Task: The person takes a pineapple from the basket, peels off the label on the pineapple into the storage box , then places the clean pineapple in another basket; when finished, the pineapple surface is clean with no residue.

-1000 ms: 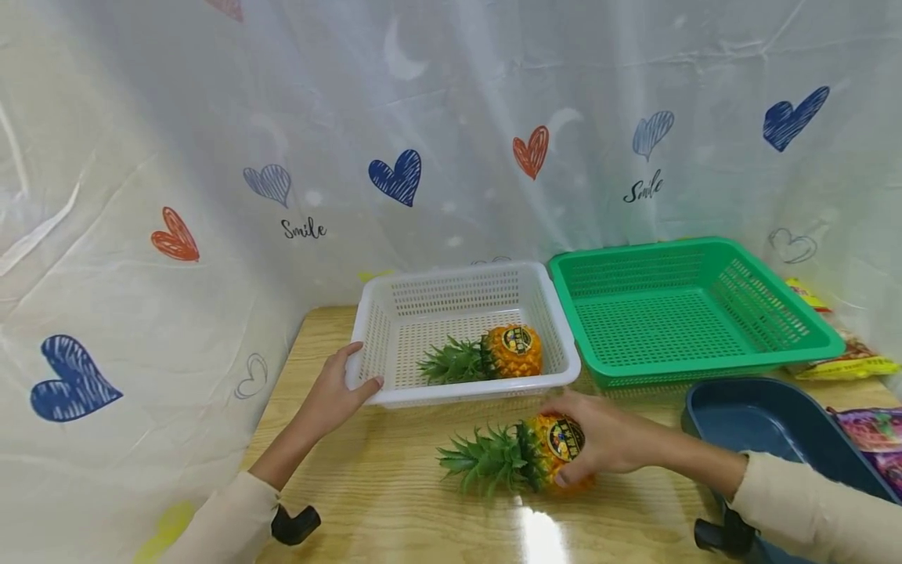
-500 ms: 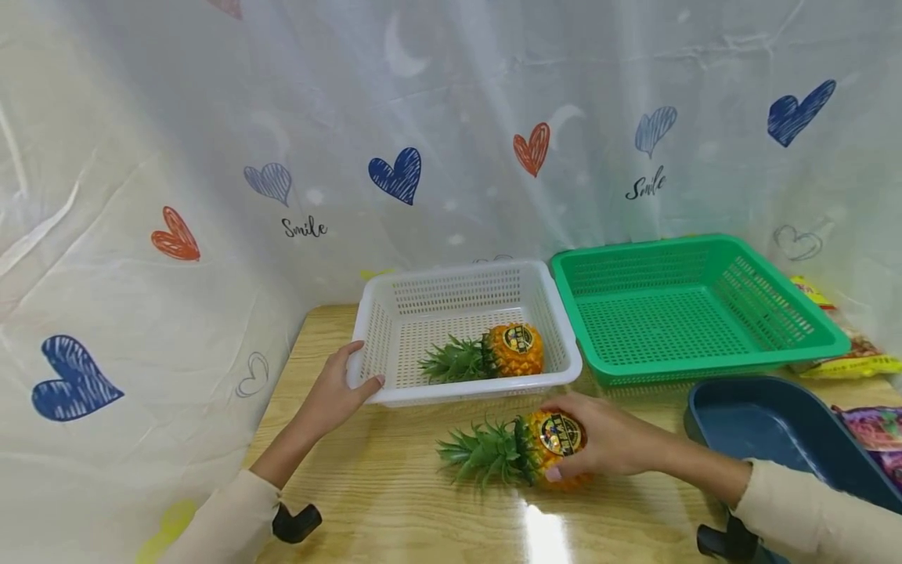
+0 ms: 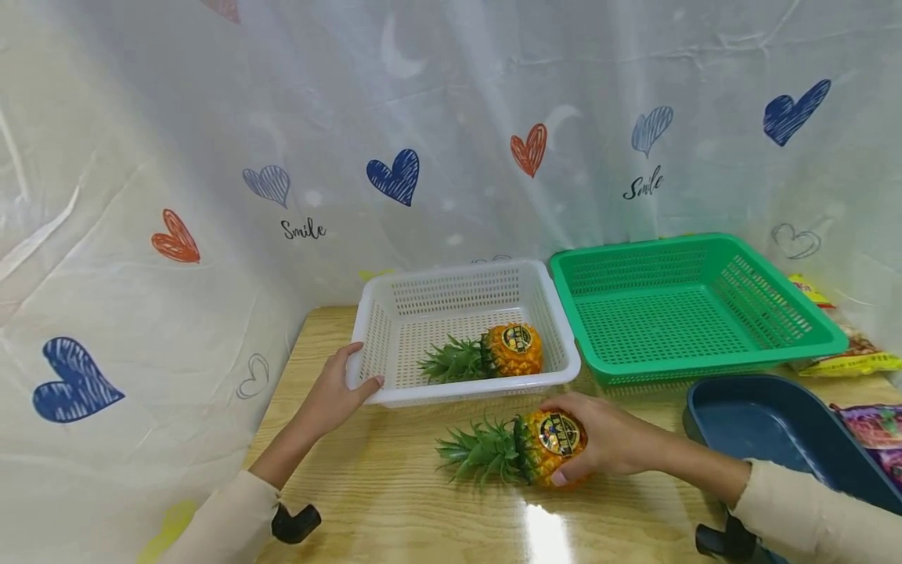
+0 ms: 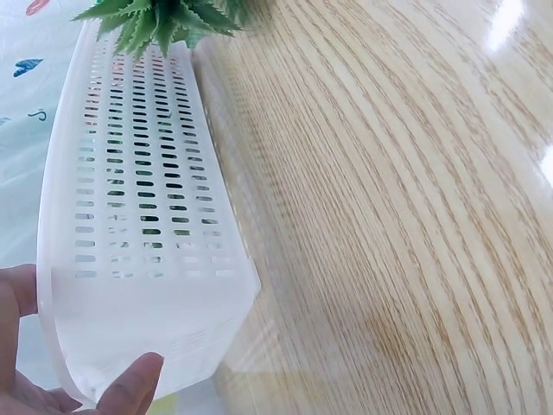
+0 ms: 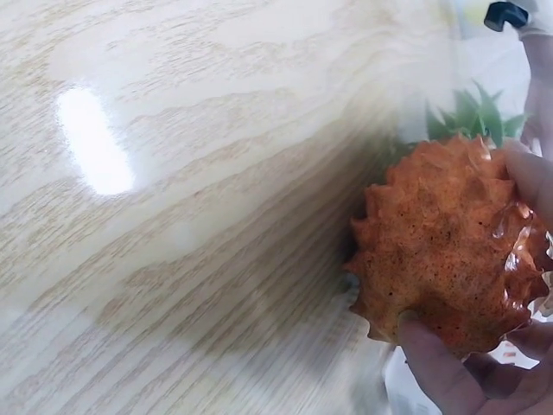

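My left hand [image 3: 338, 395] grips the front left corner of a white perforated basket [image 3: 465, 389], thumb on the near side and fingers at the left rim. Inside the basket a pineapple [image 3: 524, 362] lies on its side, leaves pointing left. In front of the basket my right hand [image 3: 602, 437] holds a second pineapple [image 3: 539, 464] by its orange body, leaves also to the left. A black round label faces up on each fruit. The right wrist view shows the held pineapple's bumpy base [image 5: 445, 242] with the thumb pressed on it; whether it touches the table is unclear.
A green perforated basket [image 3: 705, 368] stands right of the white one. Nearer, a dark blue tray [image 3: 761, 415] lies beneath the right forearm. Snack bags [image 3: 856, 364] sit at the right edge of the wooden table [image 3: 395, 501]. A printed curtain [image 3: 451, 117] hangs behind.
The right hand's grip on the front pineapple has settled, its thumb shifting slightly left. That pineapple's label has turned a little. My left hand and the white basket have stayed in place.
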Tool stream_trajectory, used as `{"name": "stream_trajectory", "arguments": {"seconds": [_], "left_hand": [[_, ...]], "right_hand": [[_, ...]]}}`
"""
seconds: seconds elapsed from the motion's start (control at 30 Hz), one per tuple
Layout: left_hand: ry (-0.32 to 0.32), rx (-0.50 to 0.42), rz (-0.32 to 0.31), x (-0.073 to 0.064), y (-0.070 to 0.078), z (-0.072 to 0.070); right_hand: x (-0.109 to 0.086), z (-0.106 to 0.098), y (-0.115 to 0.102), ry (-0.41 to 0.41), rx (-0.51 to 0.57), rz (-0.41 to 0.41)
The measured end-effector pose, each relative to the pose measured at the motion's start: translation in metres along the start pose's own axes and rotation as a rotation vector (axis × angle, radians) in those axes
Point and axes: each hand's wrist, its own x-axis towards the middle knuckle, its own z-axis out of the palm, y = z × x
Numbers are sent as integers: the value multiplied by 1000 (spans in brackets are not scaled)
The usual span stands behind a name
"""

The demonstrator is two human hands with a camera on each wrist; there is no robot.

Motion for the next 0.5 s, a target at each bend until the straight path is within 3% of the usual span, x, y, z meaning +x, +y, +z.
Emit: {"name": "stream_trajectory", "arguments": {"seconds": [0.23,0.5], "left_hand": [[2,10,16,-4,-2,-1],[68,-53,44,-12,2,-8]], "right_hand": [[2,1,0,-9,12,3],[2,-1,-2,-8,3,3]]}}
